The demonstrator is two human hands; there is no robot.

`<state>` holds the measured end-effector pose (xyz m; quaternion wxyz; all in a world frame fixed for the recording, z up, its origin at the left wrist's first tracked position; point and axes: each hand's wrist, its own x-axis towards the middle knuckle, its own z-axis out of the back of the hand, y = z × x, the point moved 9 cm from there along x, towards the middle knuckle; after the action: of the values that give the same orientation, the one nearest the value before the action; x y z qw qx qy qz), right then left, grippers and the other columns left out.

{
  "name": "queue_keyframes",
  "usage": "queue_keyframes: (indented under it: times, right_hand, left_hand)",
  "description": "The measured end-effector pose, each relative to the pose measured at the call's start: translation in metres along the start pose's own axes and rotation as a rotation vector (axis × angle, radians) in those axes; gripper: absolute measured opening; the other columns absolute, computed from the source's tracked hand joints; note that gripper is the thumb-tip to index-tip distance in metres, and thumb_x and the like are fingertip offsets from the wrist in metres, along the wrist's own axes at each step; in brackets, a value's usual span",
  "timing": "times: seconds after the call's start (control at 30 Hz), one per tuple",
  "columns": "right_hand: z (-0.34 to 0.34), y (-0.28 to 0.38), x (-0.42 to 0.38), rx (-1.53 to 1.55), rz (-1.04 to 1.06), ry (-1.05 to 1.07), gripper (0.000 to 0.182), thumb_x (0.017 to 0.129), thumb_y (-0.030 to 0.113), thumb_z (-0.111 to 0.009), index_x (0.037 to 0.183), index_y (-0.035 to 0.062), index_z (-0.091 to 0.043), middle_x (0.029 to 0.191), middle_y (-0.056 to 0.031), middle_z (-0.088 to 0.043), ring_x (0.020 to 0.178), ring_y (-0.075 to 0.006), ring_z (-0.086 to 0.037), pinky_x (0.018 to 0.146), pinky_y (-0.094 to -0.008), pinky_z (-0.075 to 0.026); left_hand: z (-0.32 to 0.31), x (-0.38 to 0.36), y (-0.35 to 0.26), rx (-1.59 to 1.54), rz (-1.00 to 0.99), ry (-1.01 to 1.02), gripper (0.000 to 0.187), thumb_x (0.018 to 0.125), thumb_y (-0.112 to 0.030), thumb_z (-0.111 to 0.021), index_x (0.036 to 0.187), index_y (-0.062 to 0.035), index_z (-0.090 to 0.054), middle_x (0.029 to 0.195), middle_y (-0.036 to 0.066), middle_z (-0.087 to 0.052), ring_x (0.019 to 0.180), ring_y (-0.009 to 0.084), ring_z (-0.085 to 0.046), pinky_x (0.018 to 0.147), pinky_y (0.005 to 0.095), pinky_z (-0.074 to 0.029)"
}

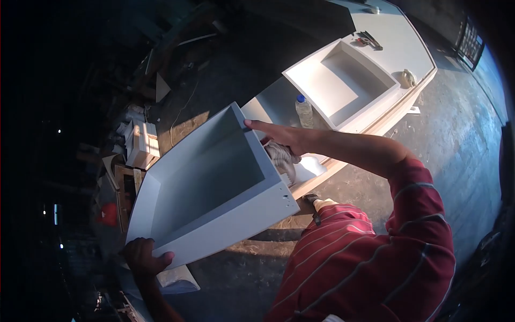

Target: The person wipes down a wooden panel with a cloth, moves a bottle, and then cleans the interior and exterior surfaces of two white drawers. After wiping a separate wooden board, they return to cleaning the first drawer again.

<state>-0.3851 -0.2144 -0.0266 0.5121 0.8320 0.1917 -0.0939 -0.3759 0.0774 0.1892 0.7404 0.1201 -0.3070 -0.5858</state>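
A white open-topped drawer is held tilted in front of me, its hollow inside facing up. My left hand is closed round its lower-left corner, thumb on the outer face. At the opposite side my right hand grips the upper edge with the thumb on the rim. A crumpled pale cloth is bunched under that hand's fingers, against the drawer's outer side. Small dark holes show near the drawer's right corner.
On a long white-topped table lie a second white drawer, a clear bottle with a blue cap, some hand tools and a bundle of pale material. Wooden pieces are stacked on the left.
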Motion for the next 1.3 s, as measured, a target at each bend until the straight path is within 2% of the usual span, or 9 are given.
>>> queue_keyframes:
  times: [0.23, 0.4, 0.57, 0.67, 0.8, 0.93, 1.0, 1.1, 1.3]
  right_hand:
    - [0.001, -0.042, -0.070, 0.347, 0.008, 0.030, 0.068, 0.072, 0.038, -0.054, 0.126, 0.0020, -0.035, 0.111, -0.0205, -0.049, 0.087, -0.0274, -0.057, 0.073, -0.0349, -0.049]
    - [0.057, -0.062, -0.131, 0.399, 0.084, -0.049, 0.064, 0.070, 0.038, -0.053, 0.120, -0.0001, -0.041, 0.097, -0.0188, -0.054, 0.078, -0.0260, -0.058, 0.067, -0.0358, -0.050]
    - [0.138, -0.023, -0.213, 0.374, 0.347, -0.192, 0.064, 0.066, 0.042, -0.051, 0.113, -0.0023, -0.049, 0.089, -0.0152, -0.058, 0.074, -0.0237, -0.058, 0.062, -0.0334, -0.049]
    - [0.204, 0.013, -0.260, 0.450, 0.528, -0.066, 0.063, 0.068, 0.040, -0.050, 0.114, -0.0021, -0.048, 0.095, -0.0163, -0.058, 0.079, -0.0245, -0.059, 0.066, -0.0343, -0.049]
    - [0.311, 0.062, -0.326, 0.455, 0.792, 0.085, 0.056, 0.070, 0.035, -0.053, 0.109, -0.0046, -0.050, 0.092, -0.0180, -0.060, 0.076, -0.0277, -0.062, 0.064, -0.0374, -0.053]
    - [0.378, 0.080, -0.376, 0.305, 0.739, -0.247, 0.064, 0.070, 0.044, -0.053, 0.111, -0.0047, -0.050, 0.094, -0.0192, -0.060, 0.076, -0.0304, -0.061, 0.065, -0.0369, -0.053]
    - [0.443, 0.080, -0.404, 0.139, 0.722, -0.273, 0.062, 0.073, 0.042, -0.052, 0.113, -0.0050, -0.049, 0.096, -0.0190, -0.060, 0.079, -0.0303, -0.062, 0.068, -0.0367, -0.053]
    - [0.488, 0.082, -0.418, 0.278, 0.747, -0.016, 0.049, 0.078, 0.026, -0.048, 0.115, -0.0054, -0.048, 0.103, -0.0189, -0.060, 0.086, -0.0295, -0.062, 0.073, -0.0387, -0.053]
    - [0.623, 0.049, -0.446, -0.013, 0.631, -0.562, 0.036, 0.081, 0.032, -0.050, 0.097, 0.0006, -0.058, 0.089, -0.0107, -0.062, 0.071, -0.0224, -0.062, 0.064, -0.0297, -0.051]
  left_hand:
    - [0.086, 0.069, -0.099, 0.070, -0.151, 0.066, 0.063, 0.068, -0.069, -0.056, 0.052, -0.0096, -0.043, 0.047, 0.000, -0.041, 0.040, 0.0127, -0.043, 0.043, 0.0253, -0.035]
    - [0.118, 0.133, -0.185, 0.120, -0.289, 0.233, 0.065, 0.072, -0.068, -0.053, 0.046, -0.0093, -0.039, 0.043, 0.000, -0.039, 0.037, 0.0095, -0.041, 0.040, 0.0212, -0.033]
    - [0.139, 0.208, -0.261, 0.219, -0.508, 0.020, 0.062, 0.080, -0.059, -0.050, 0.050, -0.0053, -0.048, 0.043, 0.000, -0.040, 0.038, 0.0091, -0.041, 0.040, 0.0204, -0.028]
    - [0.149, 0.280, -0.283, 0.039, -0.317, -0.038, 0.059, 0.081, -0.057, -0.051, 0.056, -0.0027, -0.053, 0.051, 0.003, -0.047, 0.045, 0.0116, -0.047, 0.044, 0.0233, -0.036]
    - [0.196, 0.344, -0.217, -0.245, 0.151, -0.476, 0.065, 0.075, -0.057, -0.057, 0.106, 0.0003, -0.054, 0.096, 0.018, -0.054, 0.081, 0.0215, -0.058, 0.067, 0.0339, -0.047]
    - [0.009, 0.392, -0.118, -0.675, 0.766, 0.018, 0.086, 0.073, -0.067, -0.053, 0.129, -0.0038, -0.040, 0.113, 0.015, -0.051, 0.103, 0.0217, -0.052, 0.085, 0.0361, -0.041]
    - [-0.092, 0.414, -0.191, -1.683, 0.747, 0.458, 0.089, 0.072, -0.069, -0.052, 0.132, -0.0044, -0.037, 0.126, 0.018, -0.046, 0.109, 0.0241, -0.051, 0.090, 0.0364, -0.039]
    - [-0.168, 0.435, -0.257, -1.832, 0.797, 0.355, 0.079, 0.067, -0.045, -0.066, 0.126, 0.0017, -0.042, 0.106, 0.019, -0.056, 0.102, 0.0254, -0.054, 0.086, 0.0346, -0.042]
    - [-0.268, 0.451, -0.338, -1.840, 0.823, 0.355, 0.032, 0.059, -0.020, -0.056, 0.083, 0.0013, -0.054, 0.076, 0.011, -0.049, 0.073, 0.0183, -0.046, 0.061, 0.0290, -0.039]
